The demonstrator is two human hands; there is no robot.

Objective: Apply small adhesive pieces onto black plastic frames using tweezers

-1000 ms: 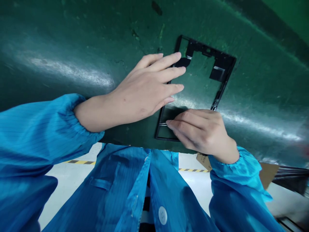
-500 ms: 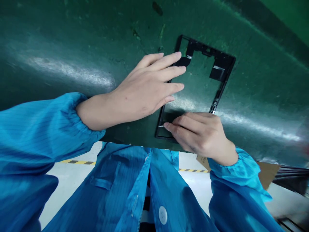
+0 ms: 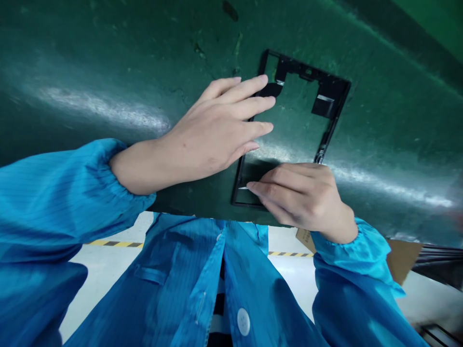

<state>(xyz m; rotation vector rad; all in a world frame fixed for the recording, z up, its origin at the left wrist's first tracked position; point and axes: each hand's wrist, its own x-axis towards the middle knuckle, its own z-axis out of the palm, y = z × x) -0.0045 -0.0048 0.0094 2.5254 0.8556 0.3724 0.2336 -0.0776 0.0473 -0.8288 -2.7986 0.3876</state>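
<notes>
A thin black rectangular frame (image 3: 332,126) lies tilted on the green work surface, with black parts at its far corners. My left hand (image 3: 217,130) rests palm down across the frame's left side, fingers spread and holding nothing. Over the near end of the frame, my right hand (image 3: 302,195) is closed in a pinch on a thin metal tip (image 3: 243,188). That tip points left, at the inner edge of the frame's near left corner. The rest of the metal tool is hidden in my right hand.
The green work surface (image 3: 108,62) ends at its near edge, close to my blue coat. Below it, brown cardboard (image 3: 401,260) and dark stacked material (image 3: 439,267) are at the lower right. Yellow-black tape (image 3: 115,244) marks the floor.
The frame and both hands appear shifted slightly left and up in view. The metal tip shows a little more clearly, with my right fingertips slightly further from the frame's left side.
</notes>
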